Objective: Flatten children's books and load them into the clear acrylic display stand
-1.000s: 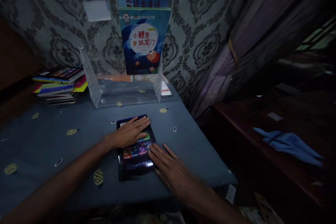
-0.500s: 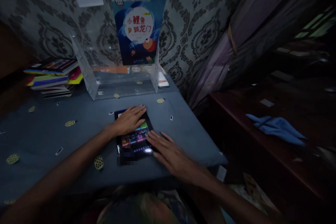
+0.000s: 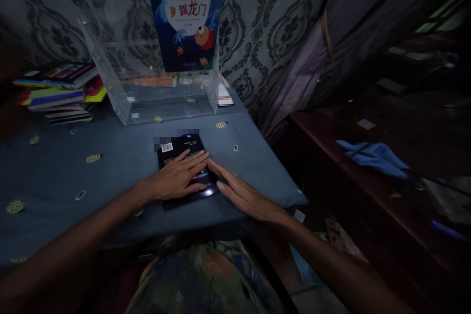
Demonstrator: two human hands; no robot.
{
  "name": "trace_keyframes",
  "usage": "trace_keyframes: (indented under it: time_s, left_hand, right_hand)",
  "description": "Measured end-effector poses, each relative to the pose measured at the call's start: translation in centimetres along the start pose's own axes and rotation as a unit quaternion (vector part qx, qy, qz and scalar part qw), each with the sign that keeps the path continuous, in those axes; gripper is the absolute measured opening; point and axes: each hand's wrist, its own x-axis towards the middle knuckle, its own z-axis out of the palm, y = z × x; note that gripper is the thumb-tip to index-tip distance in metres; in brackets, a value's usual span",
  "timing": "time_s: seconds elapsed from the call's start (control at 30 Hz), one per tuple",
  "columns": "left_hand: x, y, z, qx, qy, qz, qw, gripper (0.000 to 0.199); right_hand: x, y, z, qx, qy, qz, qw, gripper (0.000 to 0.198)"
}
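Note:
A dark book [image 3: 187, 146] lies on the blue tablecloth in front of me, with a white barcode label and small coloured pictures on its upward face. My left hand [image 3: 180, 174] rests flat across the middle of it, fingers stretched and slightly apart, covering part of the pictures. Along the book's right edge lies my right hand [image 3: 241, 191], its fingers straight and thumb apart, fingertips close to those of the left. Whether the right fingertips press on the cover or just on its edge I cannot tell.
Behind the book stands a clear acrylic rack [image 3: 121, 103] with a blue picture book [image 3: 187, 49] upright in it. A stack of books [image 3: 66, 91] sits at the back left. On the right are a reddish-brown piece of furniture [image 3: 331, 171] and a blue cloth [image 3: 371, 157].
My left hand has slid down the book towards me, uncovering the barcode end. My right hand has moved up along the right edge, closer to the left fingertips. The view has tilted downward.

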Motion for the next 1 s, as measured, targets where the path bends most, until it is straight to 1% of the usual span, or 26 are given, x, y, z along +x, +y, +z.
trace_keyframes:
  time_s: [0.1, 0.2, 0.3, 0.43, 0.67, 0.83, 1.0]
  left_hand:
    - [-0.4, 0.6, 0.0, -0.002, -0.008, 0.005, 1.000, 0.082]
    - [-0.9, 1.3, 0.0, -0.002, -0.015, 0.016, 1.000, 0.091]
    - [-1.3, 1.9, 0.0, -0.002, -0.027, 0.019, 0.999, 0.083]
    - [-1.5, 2.5, 0.0, -0.009, -0.019, 0.027, 0.999, 0.065]
    - [-1.2, 3.0, 0.0, -0.029, -0.026, 0.033, 0.999, 0.049]
    - [-0.6, 2.5, 0.0, -0.031, -0.003, 0.039, 0.999, 0.048]
    - [0.2, 1.3, -0.2, -0.023, 0.008, 0.049, 0.998, 0.060]
  right_hand:
    - [0.2, 0.8, 0.2, 0.095, 0.057, -0.011, 0.994, 0.056]
    - [0.3, 1.4, 0.1, 0.147, 0.128, -0.002, 0.981, 0.051]
    - [0.3, 1.5, -0.1, 0.154, 0.152, 0.005, 0.976, 0.049]
    - [0.1, 1.2, 0.0, 0.106, 0.143, 0.006, 0.984, 0.048]
    - [0.0, 0.6, 0.0, 0.066, 0.114, -0.002, 0.991, 0.049]
    - [0.5, 0.7, -0.3, 0.020, 0.097, 0.004, 0.995, 0.048]
    - [1.4, 1.0, -0.8, -0.051, 0.072, 0.010, 0.996, 0.049]
